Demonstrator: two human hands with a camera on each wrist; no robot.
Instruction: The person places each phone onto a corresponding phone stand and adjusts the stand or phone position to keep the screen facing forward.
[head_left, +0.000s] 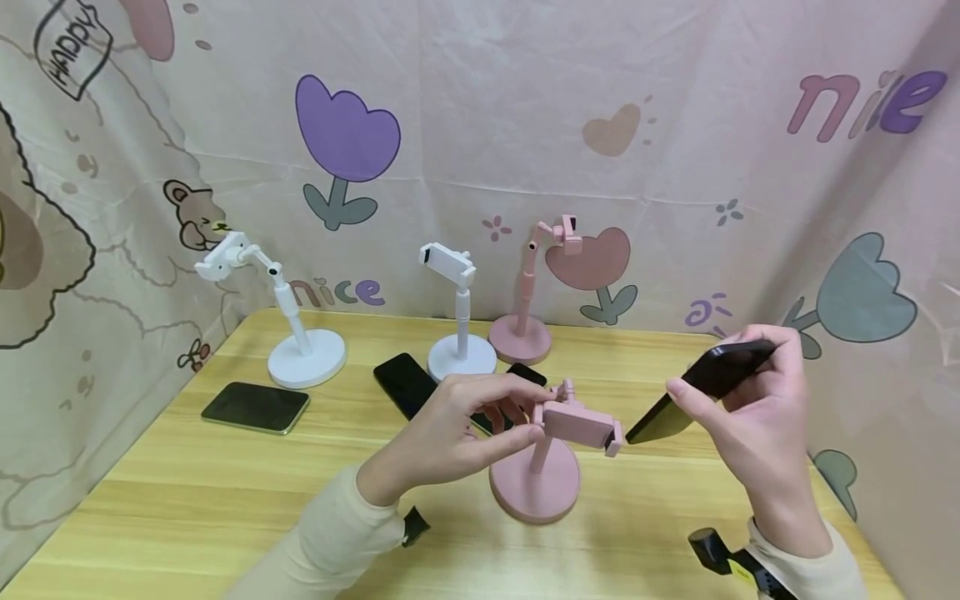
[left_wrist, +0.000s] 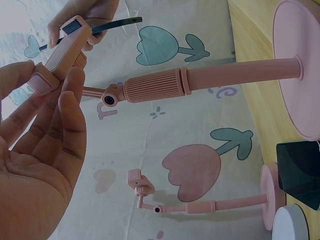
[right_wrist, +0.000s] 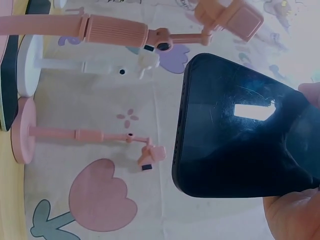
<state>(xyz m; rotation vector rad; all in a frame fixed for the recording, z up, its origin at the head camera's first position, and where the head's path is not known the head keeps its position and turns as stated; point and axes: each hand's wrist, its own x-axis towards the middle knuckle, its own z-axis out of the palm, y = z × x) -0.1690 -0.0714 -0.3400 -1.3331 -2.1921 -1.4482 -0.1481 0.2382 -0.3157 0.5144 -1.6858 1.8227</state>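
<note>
In the head view my left hand point(head_left: 457, 429) pinches the left end of the clamp on a pink phone stand point(head_left: 579, 426). Its round base sits on the table at front centre. The left wrist view shows the thumb and fingers at one end of the clamp point(left_wrist: 64, 55), with no phone in it. To the right, my right hand point(head_left: 772, 446) holds a black phone point(head_left: 708, 379) by its edges, tilted and raised off the table. One lower corner of the phone is close to the clamp's right end; in the right wrist view the phone's dark glossy face point(right_wrist: 235, 145) shows.
Behind stand a white stand point(head_left: 303, 358) at left, another white stand point(head_left: 461, 358) and a second pink stand point(head_left: 520, 340). Phones lie on the wooden table point(head_left: 187, 500): one point(head_left: 256, 407) at left, a black one point(head_left: 405, 383) mid-table, another point(head_left: 527, 373) partly hidden. A printed curtain hangs behind.
</note>
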